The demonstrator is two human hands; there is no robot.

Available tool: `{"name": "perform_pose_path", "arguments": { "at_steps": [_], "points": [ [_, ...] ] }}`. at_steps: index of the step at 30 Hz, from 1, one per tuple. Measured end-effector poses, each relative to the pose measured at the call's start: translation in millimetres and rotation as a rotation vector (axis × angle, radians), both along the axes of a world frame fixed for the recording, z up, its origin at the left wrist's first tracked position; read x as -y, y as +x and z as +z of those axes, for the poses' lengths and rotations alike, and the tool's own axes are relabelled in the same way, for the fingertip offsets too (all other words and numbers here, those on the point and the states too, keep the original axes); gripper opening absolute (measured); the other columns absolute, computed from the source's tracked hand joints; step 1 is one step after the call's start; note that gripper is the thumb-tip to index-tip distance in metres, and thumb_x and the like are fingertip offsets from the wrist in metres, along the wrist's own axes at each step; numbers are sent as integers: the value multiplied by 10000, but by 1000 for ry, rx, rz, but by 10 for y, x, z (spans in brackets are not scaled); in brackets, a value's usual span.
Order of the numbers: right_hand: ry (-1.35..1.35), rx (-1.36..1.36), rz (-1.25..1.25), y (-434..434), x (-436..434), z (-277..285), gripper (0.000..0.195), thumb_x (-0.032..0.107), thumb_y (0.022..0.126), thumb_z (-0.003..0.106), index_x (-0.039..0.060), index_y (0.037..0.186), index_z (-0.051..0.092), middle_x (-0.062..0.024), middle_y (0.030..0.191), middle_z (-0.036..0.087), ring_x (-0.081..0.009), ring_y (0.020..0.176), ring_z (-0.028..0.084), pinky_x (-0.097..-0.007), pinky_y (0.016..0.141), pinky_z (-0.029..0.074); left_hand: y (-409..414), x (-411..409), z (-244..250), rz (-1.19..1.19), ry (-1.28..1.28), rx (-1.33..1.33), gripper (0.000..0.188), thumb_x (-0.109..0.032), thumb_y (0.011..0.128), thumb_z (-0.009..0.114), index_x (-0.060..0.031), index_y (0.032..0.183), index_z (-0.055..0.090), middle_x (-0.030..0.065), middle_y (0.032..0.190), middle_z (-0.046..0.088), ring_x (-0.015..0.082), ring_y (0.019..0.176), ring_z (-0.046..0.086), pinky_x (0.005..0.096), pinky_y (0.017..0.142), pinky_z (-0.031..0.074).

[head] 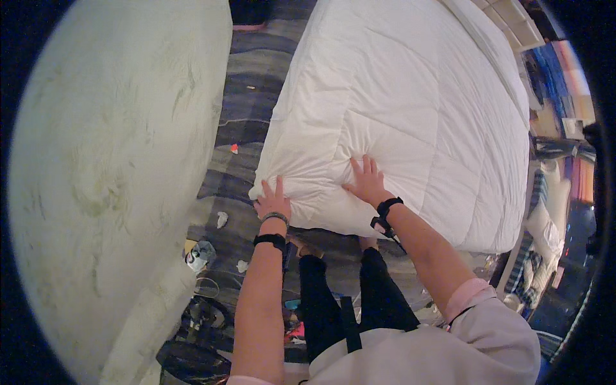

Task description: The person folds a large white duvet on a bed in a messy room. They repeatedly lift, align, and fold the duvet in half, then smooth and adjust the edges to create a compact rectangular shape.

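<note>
A white quilted comforter (385,96) covers the bed in front of me, with stitched seams dividing it into large squares. My left hand (273,201) rests at its near left corner, fingers spread, and creases fan out from there. Farther in on the near end, my right hand (369,184) presses down on the fabric with fingers apart, making a shallow dent. Both palms face down, so their undersides are hidden. I wear dark bands on both wrists.
A pale, scuffed wall (115,144) runs along the left. Between it and the bed lies a dark patterned floor (255,72) with crumpled white scraps (222,219), a plastic bag (200,256) and a cable. Pillows (544,226) lie at the far right. Clutter surrounds my legs.
</note>
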State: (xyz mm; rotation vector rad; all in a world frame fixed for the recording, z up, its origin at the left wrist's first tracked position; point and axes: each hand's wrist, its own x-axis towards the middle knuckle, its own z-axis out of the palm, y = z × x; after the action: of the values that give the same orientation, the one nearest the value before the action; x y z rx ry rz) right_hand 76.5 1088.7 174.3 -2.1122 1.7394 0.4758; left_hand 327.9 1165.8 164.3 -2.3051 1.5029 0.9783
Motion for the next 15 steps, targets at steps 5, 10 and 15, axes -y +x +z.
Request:
{"name": "perform_pose_path", "arguments": {
  "at_steps": [5, 10, 15],
  "points": [
    [33, -43, -6, 77, 23, 89, 876, 535, 731, 642, 176, 1426, 248, -214, 1459, 176, -412, 1345, 168, -617, 997, 263, 32, 54, 126, -132, 45, 104, 605, -177, 889, 478, -268, 1437, 237, 128, 1516, 90, 341, 1383, 128, 519, 1051, 261],
    [-3, 3, -10, 58, 43, 88, 860, 523, 722, 655, 175, 1413, 280, -218, 1448, 198, -420, 1339, 177, -617, 1000, 259, -195, 315, 136, -476, -305, 76, 599, -213, 880, 497, -238, 1432, 265, 86, 1526, 85, 325, 1386, 130, 501, 1080, 202],
    [4, 132, -91, 2, 87, 148, 763, 475, 733, 662, 158, 1358, 361, -214, 1417, 247, -423, 1304, 248, -598, 983, 299, -118, 631, 165, -607, 32, -40, 579, -261, 871, 498, -234, 1413, 296, 99, 1507, 153, 330, 1367, 187, 504, 1066, 231]
  ]
}}
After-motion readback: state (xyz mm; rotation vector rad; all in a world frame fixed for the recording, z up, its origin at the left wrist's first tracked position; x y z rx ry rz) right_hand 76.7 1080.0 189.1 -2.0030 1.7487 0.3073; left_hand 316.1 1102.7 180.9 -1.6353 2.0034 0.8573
